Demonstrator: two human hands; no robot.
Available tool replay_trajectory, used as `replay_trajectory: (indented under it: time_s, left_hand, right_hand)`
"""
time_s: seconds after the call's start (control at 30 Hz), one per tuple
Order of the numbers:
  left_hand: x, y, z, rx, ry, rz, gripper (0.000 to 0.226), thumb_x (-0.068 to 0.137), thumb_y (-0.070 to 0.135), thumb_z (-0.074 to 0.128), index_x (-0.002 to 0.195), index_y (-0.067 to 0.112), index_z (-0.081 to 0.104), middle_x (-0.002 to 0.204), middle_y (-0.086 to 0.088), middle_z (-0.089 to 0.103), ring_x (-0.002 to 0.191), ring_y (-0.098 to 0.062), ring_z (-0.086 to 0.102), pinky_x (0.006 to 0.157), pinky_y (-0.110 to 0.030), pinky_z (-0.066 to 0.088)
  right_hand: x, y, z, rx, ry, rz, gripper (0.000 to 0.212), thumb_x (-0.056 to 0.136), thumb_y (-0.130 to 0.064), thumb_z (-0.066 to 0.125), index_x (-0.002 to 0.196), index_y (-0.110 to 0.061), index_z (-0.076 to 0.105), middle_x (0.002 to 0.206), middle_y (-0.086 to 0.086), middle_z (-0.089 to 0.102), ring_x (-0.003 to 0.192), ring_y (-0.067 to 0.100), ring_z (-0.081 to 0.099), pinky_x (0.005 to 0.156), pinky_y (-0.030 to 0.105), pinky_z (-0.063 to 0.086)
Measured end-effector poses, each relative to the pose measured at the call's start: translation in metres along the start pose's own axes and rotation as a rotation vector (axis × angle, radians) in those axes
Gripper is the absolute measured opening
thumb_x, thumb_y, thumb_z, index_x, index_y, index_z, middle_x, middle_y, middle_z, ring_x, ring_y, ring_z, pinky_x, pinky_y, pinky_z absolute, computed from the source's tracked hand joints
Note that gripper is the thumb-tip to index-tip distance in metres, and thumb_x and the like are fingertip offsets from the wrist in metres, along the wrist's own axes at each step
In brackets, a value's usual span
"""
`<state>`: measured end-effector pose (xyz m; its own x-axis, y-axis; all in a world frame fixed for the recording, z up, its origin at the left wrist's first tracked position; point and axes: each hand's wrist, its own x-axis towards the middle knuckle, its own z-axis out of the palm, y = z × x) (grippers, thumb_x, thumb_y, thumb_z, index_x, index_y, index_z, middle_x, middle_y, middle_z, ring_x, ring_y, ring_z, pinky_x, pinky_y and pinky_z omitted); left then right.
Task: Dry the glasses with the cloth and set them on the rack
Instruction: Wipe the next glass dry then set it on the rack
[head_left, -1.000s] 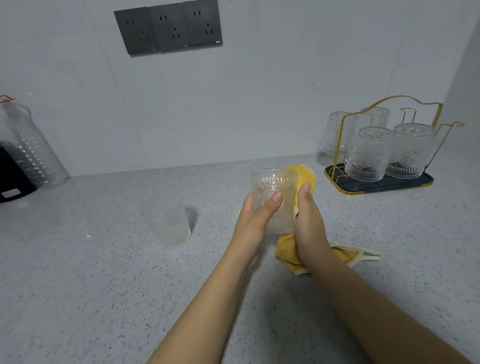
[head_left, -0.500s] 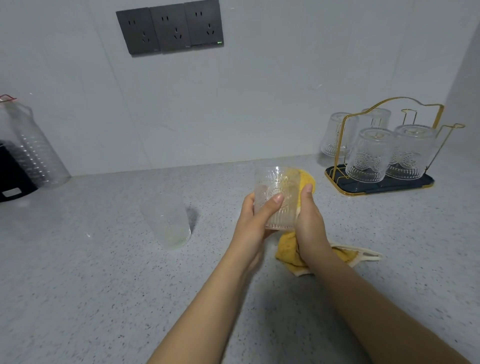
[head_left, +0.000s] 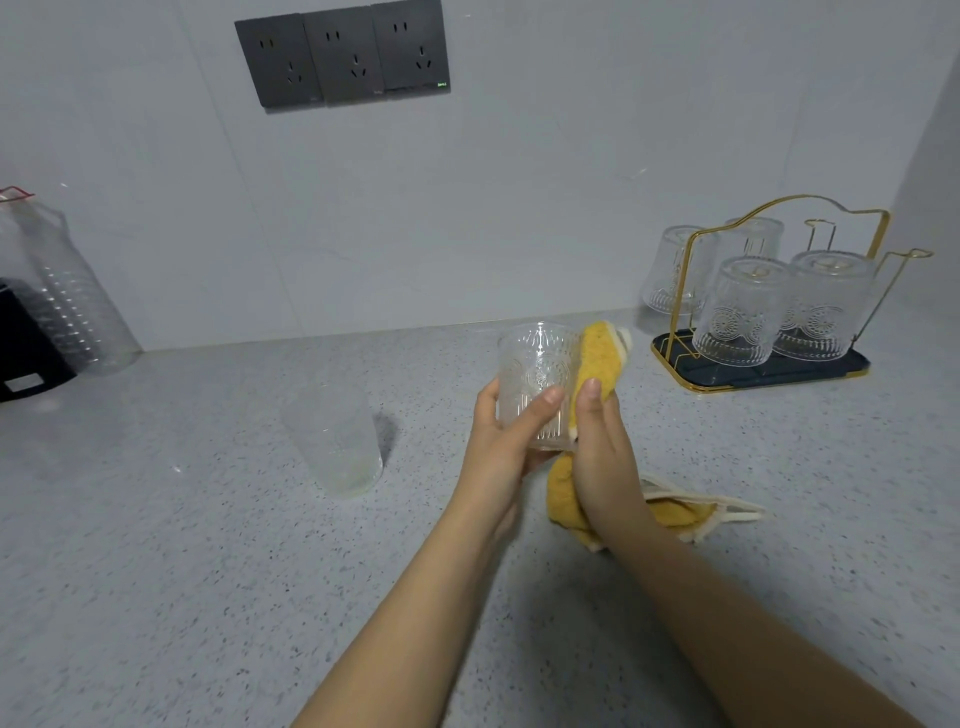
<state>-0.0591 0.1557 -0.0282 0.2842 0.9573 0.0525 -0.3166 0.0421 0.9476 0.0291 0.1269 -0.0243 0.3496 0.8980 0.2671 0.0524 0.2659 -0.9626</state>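
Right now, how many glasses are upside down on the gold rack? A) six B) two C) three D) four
D: four glasses sit inverted on the gold rack: two in front and two behind. A fifth is upright in the left hand, with the right hand pressing the yellow cloth to it.

Plastic bottle (head_left: 62, 291) and black box (head_left: 26, 348) cut off at left edge. Right hand (head_left: 605, 457) hides cloth (head_left: 597, 358) middle. Rearmost rack glass (head_left: 756, 236) mostly occluded.
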Motion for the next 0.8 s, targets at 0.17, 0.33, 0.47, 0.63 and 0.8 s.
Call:
replay_trajectory:
  time_s: [0.17,0.33,0.47,0.63,0.8]
  left_hand:
    - [0.005,-0.001,-0.001,0.008,-0.087,-0.029,0.058,0.08,0.038,0.067,0.133,0.019,0.054,0.124,0.0,0.068,0.114,-0.016,0.065,0.088,-0.03,0.054]
    - [0.006,0.001,-0.004,0.041,0.101,0.033,0.056,0.089,0.051,0.057,0.137,0.026,0.042,0.122,0.002,0.06,0.091,-0.001,0.067,0.081,-0.023,0.056]
    - [0.003,0.001,-0.003,-0.03,0.056,0.04,0.068,0.071,0.042,0.072,0.13,0.024,0.042,0.115,-0.005,0.068,0.086,-0.013,0.072,0.072,-0.028,0.056]
    - [0.005,0.001,-0.002,-0.066,-0.058,-0.049,0.064,0.076,0.024,0.073,0.133,0.017,0.045,0.099,0.001,0.074,0.089,-0.015,0.072,0.072,-0.029,0.057]
    - [0.009,0.01,-0.015,-0.076,-0.12,-0.161,0.061,0.071,0.022,0.073,0.127,0.012,0.051,0.11,-0.006,0.067,0.092,-0.022,0.069,0.068,-0.037,0.058]
  right_hand:
    - [0.008,-0.004,-0.005,0.151,0.08,0.179,0.053,0.096,-0.051,0.02,0.138,-0.025,0.039,0.126,-0.008,0.049,0.115,0.008,0.044,0.097,0.024,0.032]
    - [-0.004,0.004,0.007,0.029,0.002,0.069,0.06,0.094,-0.052,0.023,0.146,-0.023,0.022,0.146,-0.007,0.035,0.132,0.007,0.035,0.111,0.03,0.029]
    - [-0.006,0.005,0.013,0.005,-0.032,-0.056,0.063,0.093,-0.053,0.025,0.148,-0.026,0.011,0.153,-0.008,0.021,0.137,0.002,0.025,0.112,0.019,0.025]
    - [0.003,0.0,0.0,0.021,0.067,-0.025,0.057,0.097,-0.045,0.022,0.148,-0.026,0.008,0.153,-0.008,0.017,0.135,0.003,0.026,0.108,0.014,0.025]
    - [0.019,-0.016,-0.026,0.024,0.121,0.224,0.055,0.095,-0.053,0.021,0.142,-0.025,0.033,0.145,0.001,0.039,0.132,0.02,0.037,0.108,0.036,0.028]
